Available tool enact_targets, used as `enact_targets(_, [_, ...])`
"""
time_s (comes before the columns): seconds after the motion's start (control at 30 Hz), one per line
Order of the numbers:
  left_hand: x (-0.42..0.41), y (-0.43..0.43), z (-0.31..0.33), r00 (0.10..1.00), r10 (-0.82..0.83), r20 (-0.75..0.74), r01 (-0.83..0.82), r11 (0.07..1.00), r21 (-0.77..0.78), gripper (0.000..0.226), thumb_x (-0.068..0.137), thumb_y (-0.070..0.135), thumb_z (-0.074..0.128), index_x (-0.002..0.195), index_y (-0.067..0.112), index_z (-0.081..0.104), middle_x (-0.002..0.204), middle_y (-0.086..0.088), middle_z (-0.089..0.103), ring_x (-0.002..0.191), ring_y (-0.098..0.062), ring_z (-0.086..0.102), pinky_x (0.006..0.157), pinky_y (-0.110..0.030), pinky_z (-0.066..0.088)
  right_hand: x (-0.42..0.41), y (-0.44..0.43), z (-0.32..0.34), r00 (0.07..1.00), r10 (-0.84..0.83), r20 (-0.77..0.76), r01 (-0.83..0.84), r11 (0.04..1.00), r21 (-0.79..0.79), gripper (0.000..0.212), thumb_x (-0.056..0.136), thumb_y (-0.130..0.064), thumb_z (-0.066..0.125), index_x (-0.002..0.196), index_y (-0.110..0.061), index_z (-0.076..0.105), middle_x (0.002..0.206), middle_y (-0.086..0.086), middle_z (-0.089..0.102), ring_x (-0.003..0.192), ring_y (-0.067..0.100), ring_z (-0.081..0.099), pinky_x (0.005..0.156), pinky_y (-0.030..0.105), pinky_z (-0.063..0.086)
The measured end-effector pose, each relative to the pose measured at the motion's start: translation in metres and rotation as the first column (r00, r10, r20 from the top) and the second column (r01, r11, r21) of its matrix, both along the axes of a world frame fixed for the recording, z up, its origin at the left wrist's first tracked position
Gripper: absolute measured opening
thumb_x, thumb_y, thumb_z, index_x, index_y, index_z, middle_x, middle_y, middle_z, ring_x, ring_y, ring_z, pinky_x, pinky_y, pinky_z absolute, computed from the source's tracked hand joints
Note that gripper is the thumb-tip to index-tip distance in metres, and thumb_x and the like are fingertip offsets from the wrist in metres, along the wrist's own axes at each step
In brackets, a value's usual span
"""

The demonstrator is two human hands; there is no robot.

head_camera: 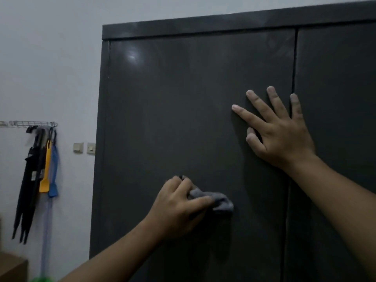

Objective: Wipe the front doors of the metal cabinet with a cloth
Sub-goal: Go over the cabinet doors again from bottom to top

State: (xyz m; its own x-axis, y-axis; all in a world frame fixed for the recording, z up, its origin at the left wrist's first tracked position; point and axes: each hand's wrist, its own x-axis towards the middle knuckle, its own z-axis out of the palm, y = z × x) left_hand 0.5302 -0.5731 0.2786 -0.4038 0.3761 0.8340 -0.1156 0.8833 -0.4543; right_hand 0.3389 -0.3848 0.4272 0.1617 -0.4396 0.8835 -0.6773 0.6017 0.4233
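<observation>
Now, left hand [179, 204]: I see it curled round the cloth, thumb laid along it, pressing it to the door.
Cloth [221, 202]: grey and bunched into a soft wad. Most of it sticks out to the right of the fingers, against the lower middle of the left door.
Right hand [278, 131]: wide and flat, fingers spread, palm on the left door beside the seam; one fingertip lies across the seam.
Left door [173, 110]: dark charcoal metal, smooth and slightly glossy, with a pale spot of reflected light upper left and faint smears upper right.
Right door [335, 88]: same dark finish, only partly in frame.
Cabinet [203, 25]: plain band across the top above both closed doors, set against a pale wall [50, 58].
Rail [32, 123]: on the wall left of the cabinet, hung with black, yellow and blue items I cannot identify.
Switches [78, 147]: two, between rail and cabinet.
</observation>
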Motion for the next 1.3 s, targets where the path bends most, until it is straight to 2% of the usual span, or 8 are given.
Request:
enact_targets(0.17, [0.018, -0.024, -0.005, 0.998, 0.053, -0.022, -0.055, 0.993, -0.104, 0.022, 0.090, 0.037, 0.067, 0.108, 0.027, 0.073, 0.084, -0.011, 0.061, 0.067, -0.027, 0.050, 0.060, -0.036, 0.040, 0.001, -0.004, -0.014, 1.000, 0.022, 0.016, -0.022, 1.000, 0.010, 0.064, 0.096, -0.048, 0.031, 0.157, -0.041, 0.016, 0.168, 0.000, 0.007, 0.154, 0.034, 0.001, 0.121, 0.062, 0.001])
enact_targets(0.3, [0.002, 0.001, 0.022, 0.939, 0.138, -0.316, -0.040, 0.953, 0.300, 0.023, 0.090, 0.038, 0.067, 0.107, 0.024, 0.074, 0.084, -0.012, 0.052, 0.072, -0.027, 0.044, 0.057, -0.032, 0.035, 0.001, -0.006, -0.021, 1.000, 0.009, 0.010, -0.009, 1.000, -0.015, 0.061, 0.100, -0.052, 0.029, 0.158, -0.041, 0.014, 0.168, 0.002, 0.007, 0.154, 0.036, 0.002, 0.120, 0.063, 0.003])
enact_targets(0.4, [-0.020, 0.025, 0.030, 0.902, 0.214, -0.374, -0.019, 0.887, 0.462, 0.025, 0.089, 0.039, 0.065, 0.110, 0.026, 0.072, 0.090, -0.011, 0.055, 0.078, -0.028, 0.046, 0.062, -0.028, 0.028, 0.002, -0.009, -0.023, 1.000, -0.010, 0.013, 0.010, 1.000, -0.021, 0.059, 0.101, -0.055, 0.025, 0.157, -0.043, 0.010, 0.168, 0.003, 0.008, 0.153, 0.038, 0.005, 0.120, 0.063, 0.004])
enact_targets(0.57, [-0.039, 0.053, -0.006, 0.957, 0.149, -0.249, -0.076, 0.957, 0.280, 0.032, 0.093, 0.043, 0.061, 0.118, 0.025, 0.069, 0.092, -0.016, 0.054, 0.076, -0.029, 0.045, 0.055, -0.030, 0.033, 0.003, -0.010, -0.032, 0.998, -0.013, 0.057, 0.016, 0.999, -0.047, 0.056, 0.103, -0.054, 0.022, 0.157, -0.043, 0.014, 0.168, 0.004, 0.012, 0.154, 0.033, 0.009, 0.122, 0.057, 0.005])
enact_targets(0.83, [-0.076, 0.108, -0.108, 0.998, -0.048, -0.028, 0.052, 0.982, 0.181, 0.019, 0.087, 0.032, 0.068, 0.103, 0.025, 0.075, 0.076, -0.011, 0.057, 0.065, -0.027, 0.050, 0.050, -0.035, 0.040, 0.015, 0.001, -0.046, 0.981, 0.074, 0.177, -0.074, 0.997, -0.007, 0.056, 0.102, -0.051, 0.031, 0.157, -0.040, 0.022, 0.168, 0.000, 0.012, 0.155, 0.026, 0.006, 0.123, 0.052, 0.001])
enact_targets(1.0, [-0.081, 0.120, -0.177, 0.973, -0.089, 0.214, 0.061, 0.989, 0.134, 0.026, 0.089, 0.030, 0.065, 0.115, 0.026, 0.067, 0.085, -0.007, 0.060, 0.072, -0.026, 0.054, 0.056, -0.036, 0.044, 0.020, 0.009, -0.061, 0.960, 0.102, 0.260, -0.121, 0.991, 0.059, 0.057, 0.102, -0.045, 0.035, 0.157, -0.037, 0.022, 0.168, 0.000, 0.009, 0.155, 0.025, 0.003, 0.123, 0.051, -0.001])
enact_targets(1.13, [-0.066, 0.109, -0.192, 0.928, -0.024, 0.373, 0.038, 0.999, -0.030, 0.037, 0.086, 0.032, 0.068, 0.123, 0.030, 0.062, 0.097, -0.005, 0.059, 0.082, -0.023, 0.057, 0.061, -0.035, 0.048, 0.018, 0.025, -0.090, 0.950, 0.105, 0.293, -0.150, 0.979, 0.135, 0.056, 0.103, -0.038, 0.039, 0.157, -0.034, 0.024, 0.168, -0.002, 0.012, 0.155, 0.024, 0.005, 0.123, 0.046, 0.002])
enact_targets(1.3, [-0.030, 0.073, -0.171, 0.983, -0.015, 0.183, 0.006, 0.999, 0.048, 0.024, 0.090, 0.025, 0.060, 0.112, 0.027, 0.070, 0.091, -0.009, 0.066, 0.069, -0.026, 0.059, 0.057, -0.037, 0.049, 0.012, 0.047, -0.133, 0.946, 0.066, 0.318, -0.127, 0.976, 0.176, 0.059, 0.103, -0.035, 0.045, 0.157, -0.035, 0.024, 0.167, -0.004, 0.012, 0.155, 0.024, 0.005, 0.123, 0.048, 0.007])
